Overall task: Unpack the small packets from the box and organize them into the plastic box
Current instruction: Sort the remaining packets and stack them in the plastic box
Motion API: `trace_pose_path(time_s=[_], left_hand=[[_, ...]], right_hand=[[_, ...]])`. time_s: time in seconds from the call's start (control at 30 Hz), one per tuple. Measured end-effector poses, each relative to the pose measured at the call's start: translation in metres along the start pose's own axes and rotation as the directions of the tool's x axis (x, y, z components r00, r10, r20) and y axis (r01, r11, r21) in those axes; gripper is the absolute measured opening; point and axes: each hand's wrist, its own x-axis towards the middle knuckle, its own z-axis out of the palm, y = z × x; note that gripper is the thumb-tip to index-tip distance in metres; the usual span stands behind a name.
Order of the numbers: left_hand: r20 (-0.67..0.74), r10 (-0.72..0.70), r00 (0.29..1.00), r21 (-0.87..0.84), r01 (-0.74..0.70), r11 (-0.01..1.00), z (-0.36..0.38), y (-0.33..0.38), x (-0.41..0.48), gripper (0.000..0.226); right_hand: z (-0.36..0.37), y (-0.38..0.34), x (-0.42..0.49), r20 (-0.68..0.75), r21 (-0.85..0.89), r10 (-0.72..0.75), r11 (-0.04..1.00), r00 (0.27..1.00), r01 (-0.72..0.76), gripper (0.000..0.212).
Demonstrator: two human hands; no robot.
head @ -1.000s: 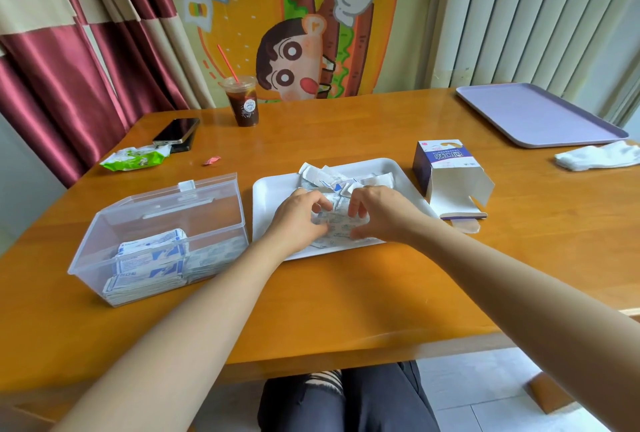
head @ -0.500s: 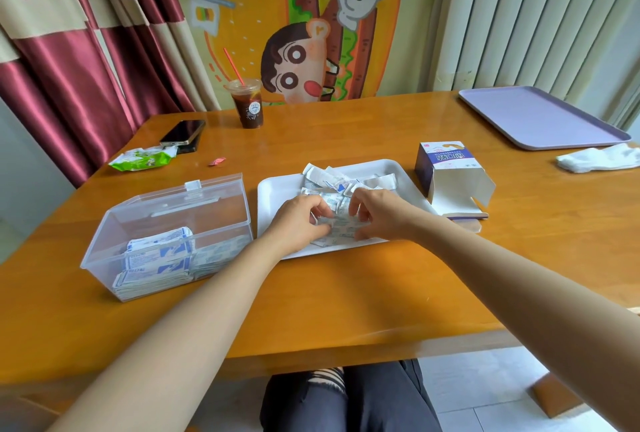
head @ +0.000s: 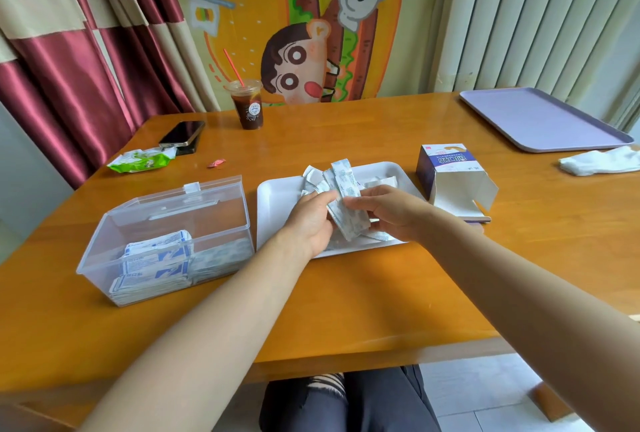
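— Orange wooden table (head: pixel 381 293), white tray (head: pixel 277 199): where are the small white packets (head: pixel 346 210)?
— Bunched above it, left hand (head: pixel 311 220) and right hand (head: pixel 391 213) gripping them; more fill the clear plastic box (head: pixel 166 223) beside it.

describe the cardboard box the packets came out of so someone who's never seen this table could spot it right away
On the wooden table, find the white tray under the hands. The cardboard box lies just right of it, on its side, with its flaps open toward the person. It is the only purple and white carton there.
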Motion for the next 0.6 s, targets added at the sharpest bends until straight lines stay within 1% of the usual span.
trace_pose_path(time_s=[0.07, 0.17, 0.2, 0.27, 0.37, 0.43, 0.53, 0.6], left_hand=[[-0.093, -0.025, 0.995, -0.073, 0.018, 0.997, 0.005, -0.001, 0.004, 0.029], [-0.178, -0.05, 0.983, -0.117, 0.029, 0.993, 0.009, 0.0, 0.007, 0.024], [-0.204, -0.05, 0.978, -0.116, 0.026, 0.993, 0.009, 0.0, 0.008, 0.024], [-0.24, -0.056, 0.969, -0.116, 0.028, 0.993, 0.01, 0.002, 0.008, 0.022], [-0.216, -0.05, 0.975, -0.102, 0.029, 0.994, 0.012, 0.002, 0.007, 0.017], [-0.219, -0.022, 0.976, -0.066, 0.008, 0.998, 0.013, 0.001, 0.007, 0.022], [-0.223, -0.014, 0.975, -0.021, 0.009, 1.0, 0.016, 0.001, 0.006, 0.027], [-0.185, -0.044, 0.982, -0.045, 0.037, 0.998, 0.018, 0.002, 0.006, 0.025]], right_hand=[[0.002, 0.002, 0.001, -0.032, 0.033, -0.018, 0.999, 0.999, 0.019, 0.02], [0.003, 0.003, 0.003, -0.072, 0.086, -0.059, 0.994, 0.996, 0.065, 0.009], [0.003, 0.003, 0.003, -0.066, 0.092, -0.067, 0.993, 0.996, 0.073, 0.009], [0.001, 0.003, 0.003, -0.015, 0.114, -0.072, 0.991, 0.997, 0.073, 0.015], [-0.003, 0.005, 0.003, 0.033, 0.14, -0.07, 0.988, 0.997, 0.065, 0.018], [-0.005, 0.006, 0.003, 0.039, 0.131, -0.067, 0.989, 0.997, 0.061, 0.021], [-0.006, 0.006, 0.004, 0.047, 0.051, -0.079, 0.996, 0.996, 0.077, 0.019], [-0.006, 0.004, 0.004, 0.084, 0.017, -0.06, 0.998, 0.995, 0.059, 0.017]])
